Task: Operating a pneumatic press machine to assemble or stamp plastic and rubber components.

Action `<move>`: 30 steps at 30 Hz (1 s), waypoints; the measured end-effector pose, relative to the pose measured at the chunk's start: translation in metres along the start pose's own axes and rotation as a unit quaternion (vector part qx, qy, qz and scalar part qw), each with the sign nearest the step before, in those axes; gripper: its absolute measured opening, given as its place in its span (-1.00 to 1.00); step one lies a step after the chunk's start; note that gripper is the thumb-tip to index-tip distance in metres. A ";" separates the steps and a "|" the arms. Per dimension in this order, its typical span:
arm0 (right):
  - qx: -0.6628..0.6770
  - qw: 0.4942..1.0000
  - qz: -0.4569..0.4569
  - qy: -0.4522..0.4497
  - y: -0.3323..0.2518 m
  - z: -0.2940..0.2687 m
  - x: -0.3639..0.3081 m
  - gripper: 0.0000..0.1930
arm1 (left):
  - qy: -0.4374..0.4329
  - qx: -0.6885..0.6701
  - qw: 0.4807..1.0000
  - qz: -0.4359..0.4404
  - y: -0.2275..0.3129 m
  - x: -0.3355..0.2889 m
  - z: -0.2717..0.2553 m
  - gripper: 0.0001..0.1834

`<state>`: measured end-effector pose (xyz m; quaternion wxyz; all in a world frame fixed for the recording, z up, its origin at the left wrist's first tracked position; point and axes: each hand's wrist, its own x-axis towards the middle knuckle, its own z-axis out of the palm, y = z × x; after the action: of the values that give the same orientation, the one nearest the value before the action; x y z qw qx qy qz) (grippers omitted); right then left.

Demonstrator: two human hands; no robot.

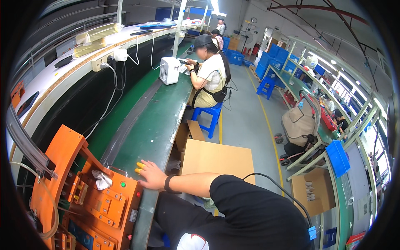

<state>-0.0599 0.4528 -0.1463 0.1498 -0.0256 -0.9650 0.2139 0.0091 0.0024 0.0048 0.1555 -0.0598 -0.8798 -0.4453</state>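
My right hand (152, 175) rests on the green workbench (146, 114) near its edge, beside the corner of an orange machine fixture (106, 208). Its fingers are spread, with yellow finger covers on two of them, and nothing shows in its grasp. A dark band (168, 183) circles the wrist. On top of the fixture, close to my fingers, lies a crumpled white tissue or cloth (102, 180). A green button (123, 184) and a red button (138, 194) sit on the fixture near my hand. My left hand is out of sight.
A cardboard box (216, 156) stands beside the bench. Farther along, a co-worker (210, 77) sits on a blue stool (208, 118) behind a white fan (169, 71). Cables hang from a socket (100, 63) on the left shelf. A covered stroller (300, 123) stands across the aisle.
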 end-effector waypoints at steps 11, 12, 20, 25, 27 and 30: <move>-0.013 0.997 -0.052 0.062 -0.003 0.002 0.006 -0.51 | 0.066 -0.112 0.990 -0.063 -0.037 0.013 0.026 -0.62; -0.030 0.995 -0.042 0.082 0.017 0.009 0.001 -0.49 | 0.020 -0.189 0.982 0.008 -0.090 0.019 0.038 -0.40; -0.082 0.994 -0.044 0.055 0.040 0.002 0.013 -0.46 | 0.090 -0.202 0.975 -0.022 -0.050 0.011 0.037 -0.56; -0.033 0.999 -0.031 0.006 0.009 0.020 0.011 -0.45 | 0.108 -0.141 0.983 -0.035 -0.057 -0.004 0.002 -0.59; -0.030 0.999 -0.031 0.008 0.008 0.019 0.013 -0.46 | 0.106 -0.134 0.985 -0.037 -0.062 -0.006 0.002 -0.58; -0.037 0.999 -0.025 -0.002 0.008 0.016 0.012 -0.46 | 0.107 -0.138 0.984 -0.037 -0.070 -0.009 0.006 -0.58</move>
<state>-0.0760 0.4549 -0.1601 0.1519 -0.0065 -0.9730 0.1739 -0.0013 -0.0346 -0.0550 0.2224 0.0003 -0.7898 -0.5716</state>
